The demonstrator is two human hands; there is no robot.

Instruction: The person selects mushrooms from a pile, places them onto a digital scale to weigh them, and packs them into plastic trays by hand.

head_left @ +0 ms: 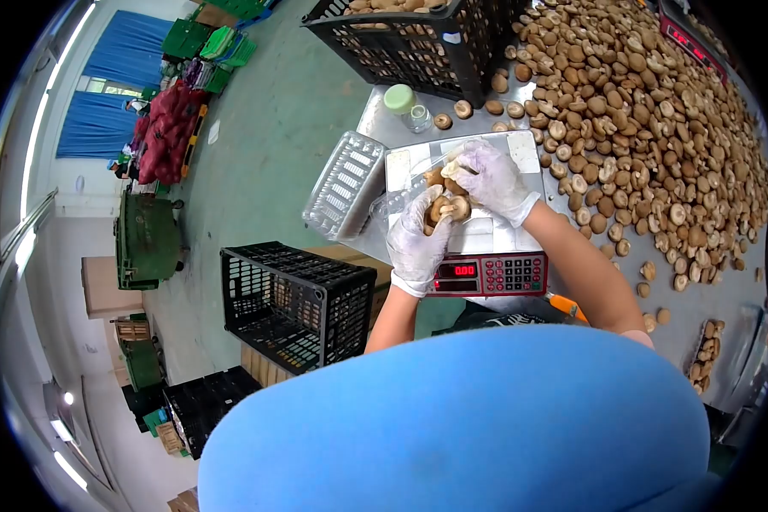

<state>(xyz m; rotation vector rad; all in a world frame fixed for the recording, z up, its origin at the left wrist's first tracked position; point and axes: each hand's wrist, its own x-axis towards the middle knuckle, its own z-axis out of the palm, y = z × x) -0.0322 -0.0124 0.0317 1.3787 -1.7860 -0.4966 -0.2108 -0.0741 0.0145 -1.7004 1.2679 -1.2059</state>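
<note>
Both hands wear thin whitish gloves and meet above the platform (520, 235) of a digital scale. My left hand (418, 246) is closed around shiitake mushrooms (449, 209), with the pale underside and stem of one showing. Just beyond it, my right hand (493, 181) curls its fingers on another mushroom (435, 177), partly covered by the fingers. Clear plastic, apparently a tray (397, 201), lies beneath and beside the hands; its outline is hard to make out. The scale's red panel (486, 275) shows 0.00.
Left of the scale is a stack of clear plastic trays (347, 183). A jar with a green lid (398, 99) stands behind it. Loose mushrooms (623, 111) cover the right side. Black crates stand at the back (392, 51) and lower left (294, 303). A filled tray (706, 357) lies far right.
</note>
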